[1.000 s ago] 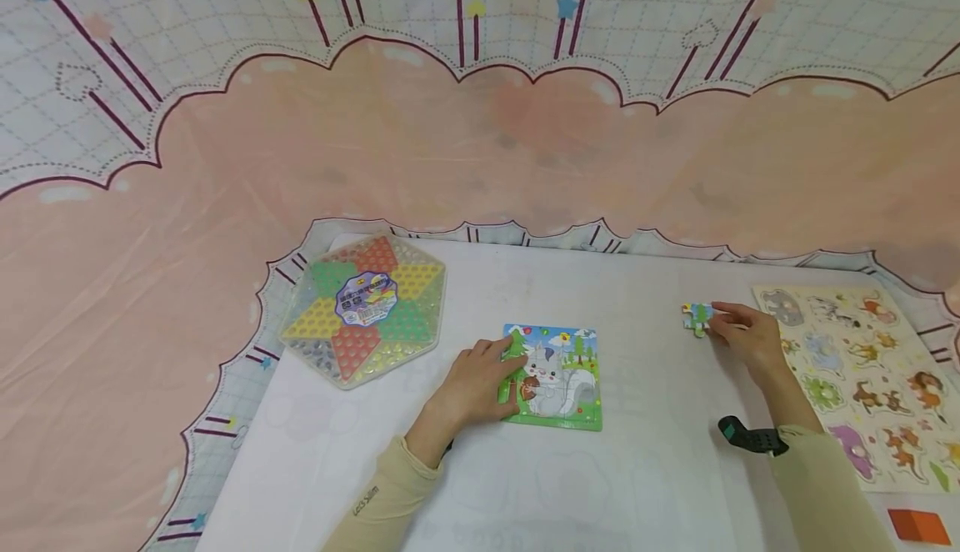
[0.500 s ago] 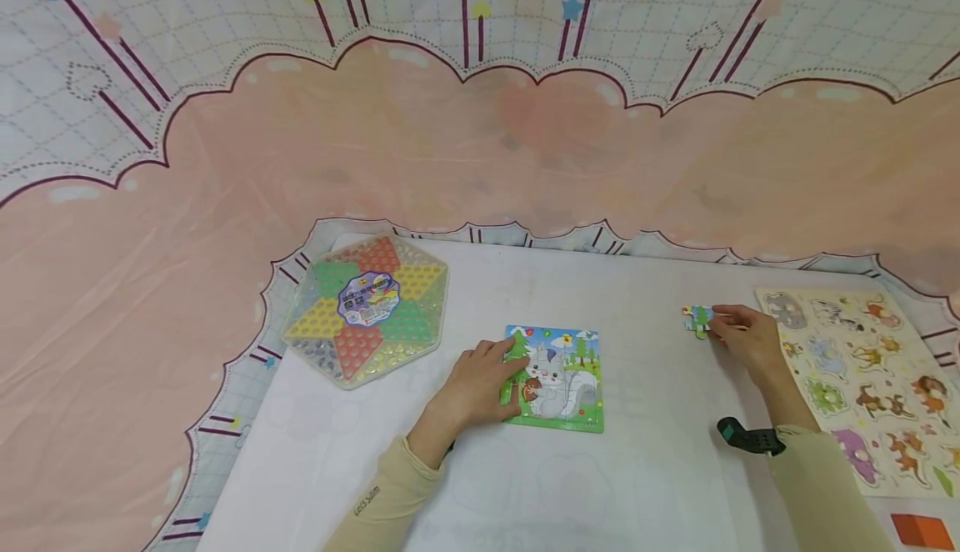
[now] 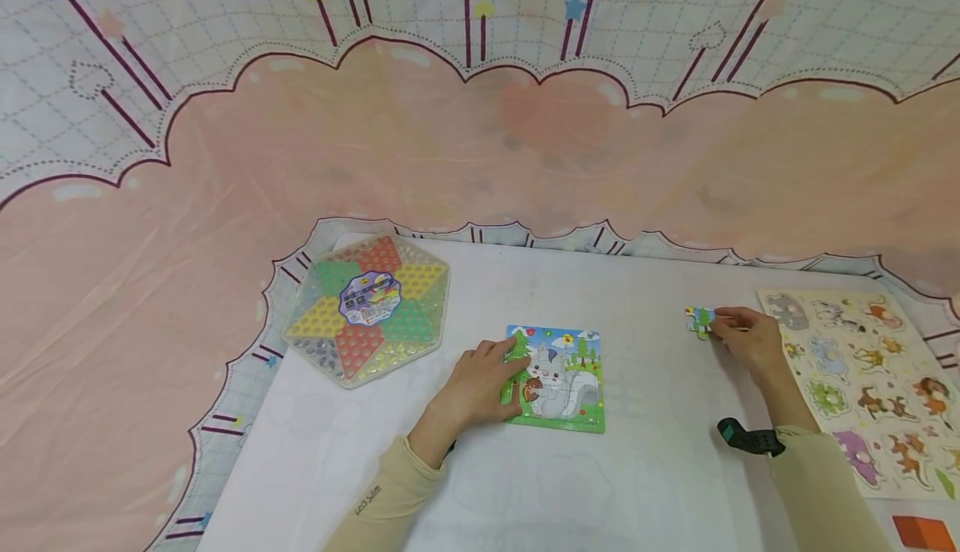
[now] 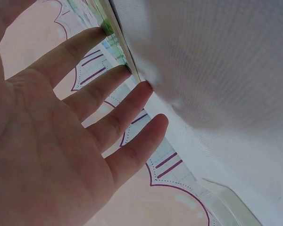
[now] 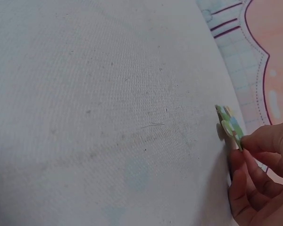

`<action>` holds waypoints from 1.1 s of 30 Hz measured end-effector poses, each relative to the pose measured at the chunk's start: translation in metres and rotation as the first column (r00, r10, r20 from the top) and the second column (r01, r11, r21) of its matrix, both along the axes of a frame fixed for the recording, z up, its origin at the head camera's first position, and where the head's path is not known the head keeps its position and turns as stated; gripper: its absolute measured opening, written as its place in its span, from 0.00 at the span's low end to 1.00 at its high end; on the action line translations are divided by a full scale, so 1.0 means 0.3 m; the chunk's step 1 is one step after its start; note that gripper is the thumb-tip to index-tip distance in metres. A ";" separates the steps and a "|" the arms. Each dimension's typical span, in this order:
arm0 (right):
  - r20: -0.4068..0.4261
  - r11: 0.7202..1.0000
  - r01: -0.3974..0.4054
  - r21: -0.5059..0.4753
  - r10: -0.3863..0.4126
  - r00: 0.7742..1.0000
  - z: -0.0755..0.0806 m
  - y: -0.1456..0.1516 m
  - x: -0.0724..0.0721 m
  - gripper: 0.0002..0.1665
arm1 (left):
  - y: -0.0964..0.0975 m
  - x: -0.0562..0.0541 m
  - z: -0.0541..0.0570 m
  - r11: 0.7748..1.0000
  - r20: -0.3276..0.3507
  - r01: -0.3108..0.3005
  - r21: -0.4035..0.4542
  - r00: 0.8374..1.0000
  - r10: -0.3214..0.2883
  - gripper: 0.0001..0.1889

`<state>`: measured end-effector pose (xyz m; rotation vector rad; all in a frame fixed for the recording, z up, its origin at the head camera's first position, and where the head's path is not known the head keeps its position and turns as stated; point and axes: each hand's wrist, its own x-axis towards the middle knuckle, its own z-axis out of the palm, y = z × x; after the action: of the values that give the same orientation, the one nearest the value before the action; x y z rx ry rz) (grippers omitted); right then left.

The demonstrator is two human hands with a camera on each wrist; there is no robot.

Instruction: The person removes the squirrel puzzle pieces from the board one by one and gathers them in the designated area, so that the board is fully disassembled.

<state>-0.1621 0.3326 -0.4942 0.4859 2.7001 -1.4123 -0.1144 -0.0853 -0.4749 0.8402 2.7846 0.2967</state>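
Observation:
A small square jigsaw puzzle (image 3: 564,385) with a grey squirrel holding an acorn lies on the white table. My left hand (image 3: 474,381) rests at its left side, fingers spread and fairly straight. In the left wrist view, fingertips of the left hand (image 4: 61,122) touch the puzzle's edge (image 4: 114,28). Farther right, my right hand (image 3: 750,339) pinches a jigsaw piece (image 3: 699,321) printed with green trees and blue sky. The right wrist view has this piece (image 5: 230,123) tilted between thumb and fingers of the right hand (image 5: 264,174), close over the tabletop.
A hexagonal Chinese checkers board (image 3: 408,323) in clear wrapping lies at the left. On the right is a wooden animal puzzle board (image 3: 847,360), with an orange-red block (image 3: 922,531) below it. Patterned pink cloth (image 3: 480,152) hangs behind the table.
The view has shifted slightly. Both hands keep nearly the same places, the left at the squirrel puzzle and the right pinching the jigsaw piece.

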 end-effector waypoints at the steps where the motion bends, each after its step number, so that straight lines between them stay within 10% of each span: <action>1: -0.003 1.000 -0.001 0.001 0.001 1.000 0.001 -0.001 0.000 0.23 | 0.000 0.000 0.000 1.000 0.000 0.001 0.000 1.000 -0.001 0.33; 33: -0.078 0.993 -0.066 0.098 0.074 0.994 0.047 -0.031 0.036 0.23 | 0.002 -0.003 -0.001 1.000 0.002 -0.002 -0.008 1.000 0.002 0.34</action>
<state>-0.1514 0.3234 -0.4801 0.3426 2.8287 -1.3188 -0.1153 -0.0848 -0.4752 0.8353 2.7834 0.2864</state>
